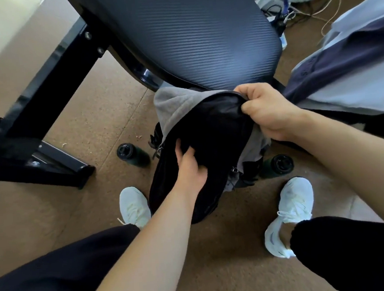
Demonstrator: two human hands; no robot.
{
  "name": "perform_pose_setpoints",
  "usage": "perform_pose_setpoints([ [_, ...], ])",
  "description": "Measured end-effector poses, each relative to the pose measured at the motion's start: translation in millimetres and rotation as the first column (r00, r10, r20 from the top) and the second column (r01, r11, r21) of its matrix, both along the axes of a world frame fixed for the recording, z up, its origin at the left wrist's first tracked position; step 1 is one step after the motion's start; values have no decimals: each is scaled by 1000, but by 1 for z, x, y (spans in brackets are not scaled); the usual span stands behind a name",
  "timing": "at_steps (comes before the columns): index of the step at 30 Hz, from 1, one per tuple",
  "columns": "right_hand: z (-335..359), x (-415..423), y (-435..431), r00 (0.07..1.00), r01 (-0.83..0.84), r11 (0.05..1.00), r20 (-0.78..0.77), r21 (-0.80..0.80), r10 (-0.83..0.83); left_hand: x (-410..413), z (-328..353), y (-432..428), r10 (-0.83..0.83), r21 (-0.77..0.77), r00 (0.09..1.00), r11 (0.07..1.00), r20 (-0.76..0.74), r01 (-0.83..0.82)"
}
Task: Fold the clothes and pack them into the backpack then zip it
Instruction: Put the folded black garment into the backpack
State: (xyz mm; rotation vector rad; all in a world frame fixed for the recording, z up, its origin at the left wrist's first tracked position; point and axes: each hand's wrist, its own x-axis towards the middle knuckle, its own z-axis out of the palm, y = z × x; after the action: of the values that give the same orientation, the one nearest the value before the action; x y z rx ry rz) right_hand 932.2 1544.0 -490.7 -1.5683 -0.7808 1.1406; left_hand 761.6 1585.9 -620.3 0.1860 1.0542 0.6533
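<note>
The black backpack [208,130] stands on the floor between the person's feet, just near of the desk [189,42], with a grey garment [171,105] bulging out along its far and right rim. The left hand [189,166] presses, fingers curled, on the front panel while the right hand [268,109] pinches the top edge. To zip cleanly, I judge the grey cloth should be tucked fully inside first, holding both zipper edges close together.
</note>
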Motion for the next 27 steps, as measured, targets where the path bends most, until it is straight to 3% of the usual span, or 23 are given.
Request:
perform_pose_setpoints([
  [3, -2, 2, 1, 1000, -4, 1000, -14, 23, 5, 25, -15, -2, -42, 80, 987, 995, -155, 55],
  [5, -3, 5, 4, 1000, 14, 1000, -16, 20, -13, 32, -35, -2, -122, 177, 898, 961, -424, 214],
  [7, -4, 10, 5, 999, 41, 999, -2, 27, -41, 37, -50, -1, -193, 171, 651, 876, -734, 452],
  [9, -7, 17, 6, 994, 94, 995, 52, 22, -95, 36, -56, -2, -207, 83, 409, 805, -889, 588],
  [13, -15, 33, 5, 965, 229, 973, 140, -23, -223, 14, -71, -7, -194, -37, 88, 562, -977, 826],
  [17, -14, 30, 3, 961, 222, 974, 178, -48, -211, -12, -82, -4, -20, -260, -269, 323, -963, 910],
  [18, -13, 28, 2, 964, 210, 977, 175, -47, -199, -16, -80, -4, 46, -272, -294, 262, -955, 926],
  [20, -11, 24, 1, 970, 187, 982, 168, -34, -179, -19, -76, -3, 196, -222, -237, 93, -952, 971],
  [22, -9, 22, 0, 974, 154, 988, 170, -27, -147, -18, -75, -2, 297, -262, -204, -169, -933, 950],
  [24, -7, 18, -1, 981, 98, 995, 171, -17, -94, -14, -77, 5, 316, -370, -261, -361, -912, 856],
  [27, -5, 13, -2, 983, 31, 999, 181, -11, -28, -4, -89, 26, 362, -475, -329, -462, -872, 749],
])
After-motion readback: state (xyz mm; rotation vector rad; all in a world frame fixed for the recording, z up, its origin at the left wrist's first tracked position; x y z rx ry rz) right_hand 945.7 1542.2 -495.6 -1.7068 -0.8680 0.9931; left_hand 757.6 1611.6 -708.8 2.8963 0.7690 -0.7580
